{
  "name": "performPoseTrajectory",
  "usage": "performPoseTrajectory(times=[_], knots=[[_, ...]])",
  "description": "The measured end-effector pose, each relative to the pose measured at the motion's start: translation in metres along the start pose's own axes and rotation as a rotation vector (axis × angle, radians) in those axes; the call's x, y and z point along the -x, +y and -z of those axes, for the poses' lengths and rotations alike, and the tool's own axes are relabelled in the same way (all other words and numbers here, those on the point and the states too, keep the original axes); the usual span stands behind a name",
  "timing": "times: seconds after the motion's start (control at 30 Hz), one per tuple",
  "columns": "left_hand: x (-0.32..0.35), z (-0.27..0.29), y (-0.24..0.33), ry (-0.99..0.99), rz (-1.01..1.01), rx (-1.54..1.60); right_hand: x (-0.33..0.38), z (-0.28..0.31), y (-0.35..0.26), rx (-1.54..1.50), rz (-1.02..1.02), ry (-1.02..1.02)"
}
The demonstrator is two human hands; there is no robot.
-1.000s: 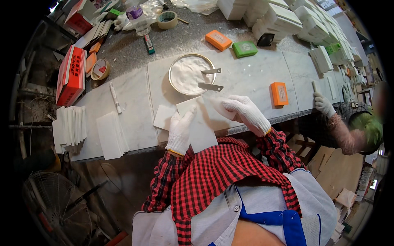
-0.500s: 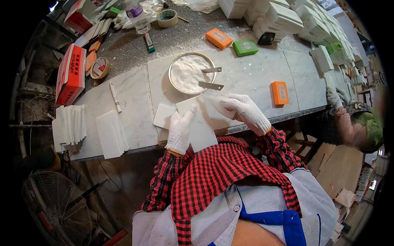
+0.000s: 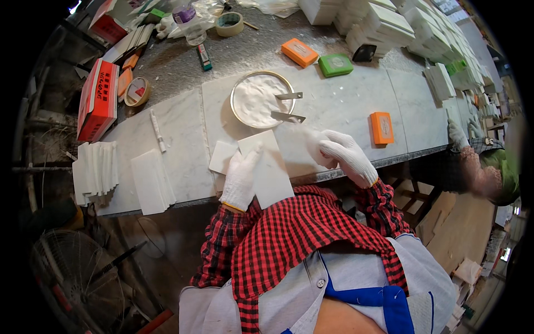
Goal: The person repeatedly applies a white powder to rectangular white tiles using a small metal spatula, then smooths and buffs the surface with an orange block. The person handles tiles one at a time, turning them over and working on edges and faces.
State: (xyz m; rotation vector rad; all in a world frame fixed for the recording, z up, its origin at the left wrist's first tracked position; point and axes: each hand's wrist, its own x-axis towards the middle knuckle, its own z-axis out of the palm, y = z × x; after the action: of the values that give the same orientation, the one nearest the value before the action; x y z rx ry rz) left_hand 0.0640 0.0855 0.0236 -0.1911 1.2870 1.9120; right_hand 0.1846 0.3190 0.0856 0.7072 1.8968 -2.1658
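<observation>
My gloved left hand (image 3: 239, 181) grips a flat white tile (image 3: 273, 172), its thumb on the upper face, tilted at the table's near edge. Another white tile (image 3: 223, 155) lies partly under it. My gloved right hand (image 3: 349, 160) is closed at the right, apart from the tile, with a pale, thin, motion-smeared thing (image 3: 310, 143) at its fingers; I cannot make out its kind. Beyond both hands stands a round tin (image 3: 232, 106) of white powder or paste (image 3: 258, 99). Two metal strips, an upper one (image 3: 290, 96) and a lower one (image 3: 289, 117), stick out over its right rim.
At the left lie stacked white tiles (image 3: 95, 172), fanned tiles (image 3: 151, 181), a white stick (image 3: 157, 131) and a red box (image 3: 98, 100). Orange (image 3: 381, 128) and green (image 3: 336, 65) small boxes sit right. White block stacks (image 3: 381, 28) rise behind. Another person's gloved hand (image 3: 458, 135) works far right.
My right hand has moved slightly right, away from the tile, with the pale thing. My left hand and its tile stay nearly in place.
</observation>
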Motion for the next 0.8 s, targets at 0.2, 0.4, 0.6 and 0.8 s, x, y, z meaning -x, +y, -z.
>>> performPoseTrajectory(times=[0.2, 0.4, 0.6, 0.8], knots=[[0.006, 0.003, 0.032, 0.029, 0.032, -0.037, 0.004, 0.031, 0.038, -0.135, 0.311, 0.242], [0.0, 0.016, 0.037, -0.042, 0.022, -0.022, -0.037, 0.052, 0.052, 0.323, 0.338, 0.664], [-0.008, 0.028, 0.027, -0.002, 0.011, -0.162, -0.07, 0.059, 0.07, 0.579, 0.373, 0.813], [-0.01, 0.023, 0.04, 0.005, 0.013, -0.143, -0.026, 0.012, 0.068, 0.553, 0.209, 0.872]])
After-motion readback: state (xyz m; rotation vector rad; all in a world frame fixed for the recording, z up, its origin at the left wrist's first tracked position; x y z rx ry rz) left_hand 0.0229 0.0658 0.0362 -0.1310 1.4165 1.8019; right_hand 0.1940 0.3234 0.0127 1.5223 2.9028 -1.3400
